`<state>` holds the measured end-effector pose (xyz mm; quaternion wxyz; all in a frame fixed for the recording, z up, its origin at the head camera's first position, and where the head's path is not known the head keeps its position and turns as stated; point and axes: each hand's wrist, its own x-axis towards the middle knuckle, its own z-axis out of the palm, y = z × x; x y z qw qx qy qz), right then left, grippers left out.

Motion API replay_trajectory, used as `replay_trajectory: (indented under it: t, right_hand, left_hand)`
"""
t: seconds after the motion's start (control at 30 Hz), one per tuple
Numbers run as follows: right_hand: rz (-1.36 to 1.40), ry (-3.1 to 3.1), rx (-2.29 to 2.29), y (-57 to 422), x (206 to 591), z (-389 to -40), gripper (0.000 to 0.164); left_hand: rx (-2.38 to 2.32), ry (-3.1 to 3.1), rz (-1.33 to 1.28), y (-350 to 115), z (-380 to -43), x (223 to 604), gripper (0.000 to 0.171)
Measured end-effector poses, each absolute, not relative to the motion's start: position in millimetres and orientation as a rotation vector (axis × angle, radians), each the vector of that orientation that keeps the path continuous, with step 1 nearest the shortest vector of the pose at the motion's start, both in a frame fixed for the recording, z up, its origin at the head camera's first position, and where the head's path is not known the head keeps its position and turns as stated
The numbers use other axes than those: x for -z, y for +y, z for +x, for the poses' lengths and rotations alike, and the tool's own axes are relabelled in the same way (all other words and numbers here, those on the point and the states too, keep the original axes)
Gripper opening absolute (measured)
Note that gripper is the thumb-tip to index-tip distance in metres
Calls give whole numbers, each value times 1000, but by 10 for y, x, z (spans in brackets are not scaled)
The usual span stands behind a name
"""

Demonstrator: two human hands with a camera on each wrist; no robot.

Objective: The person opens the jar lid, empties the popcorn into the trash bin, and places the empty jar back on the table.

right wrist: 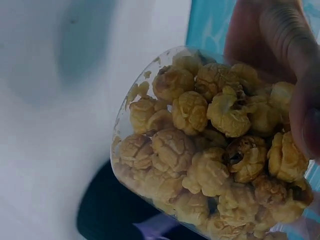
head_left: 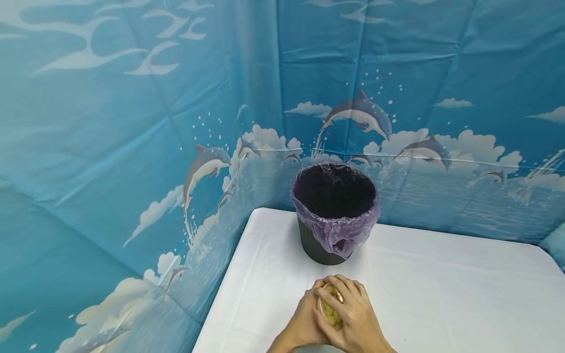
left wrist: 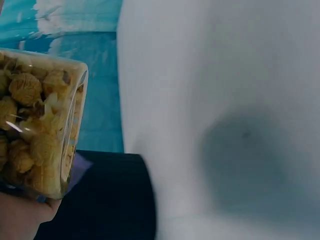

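Note:
A clear plastic jar [head_left: 331, 309] of caramel popcorn is held between both hands above the white table, near its front edge. My left hand [head_left: 304, 321] grips the jar from the left, and my right hand [head_left: 358, 314] wraps over its right side and top. Through the see-through wall, round golden-brown popcorn pieces [right wrist: 200, 145] fill the container in the right wrist view. The left wrist view shows the jar's rounded bottom edge [left wrist: 75, 125] off the table. Fingers cover much of the top, so I cannot tell whether a lid is on.
Beyond the hands stands a dark bin [head_left: 320, 250] lined with a purple plastic bag [head_left: 348, 230]. A white cloth covers the table [head_left: 441, 289]. Blue sheets [head_left: 410, 196] printed with dolphins and clouds hang along the left and back sides.

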<state>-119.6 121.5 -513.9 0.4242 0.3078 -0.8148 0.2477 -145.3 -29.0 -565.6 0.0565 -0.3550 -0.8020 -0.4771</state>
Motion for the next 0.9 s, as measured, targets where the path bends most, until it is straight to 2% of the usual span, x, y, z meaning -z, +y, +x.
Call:
replay_trajectory:
  t: [0.13, 0.3, 0.43, 0.5, 0.57, 0.63, 0.77, 0.9]
  right_hand:
    - [886, -1990, -658, 1220, 4916, -1202, 37]
    - [1204, -1922, -717, 1239, 4659, -1172, 28]
    - [1422, -1890, -733, 1241, 4466, -1119, 39]
    - [1446, -1925, -700, 1254, 4380, -1098, 46]
    - [1402, -1990, -649, 1283, 4300, -1101, 49]
    - [1311, -2083, -594, 1328, 4238, -1116, 53]
    - [1044, -2344, -535, 1392, 4196, -1131, 63]
    - [765, -2564, -558, 1327, 4206, -1149, 72]
  left_hand:
    - [1544, -2431, -1260, -394, -1538, 5427, 109]
    - [1672, -2421, -1778, -582, -1718, 5088, 104]
    - [1661, -2391, -2264, -664, -1900, 4792, 94]
    - [1680, -2398, -2349, -691, -1963, 4673, 92]
    - [1722, -2426, -2271, -716, -1995, 4590, 94]
    - [1808, -2442, -2053, -729, -1989, 4549, 101]
    - [1993, -2386, -1412, -647, -1855, 4576, 110]
    - [1639, -2383, -868, -405, -1622, 4663, 104]
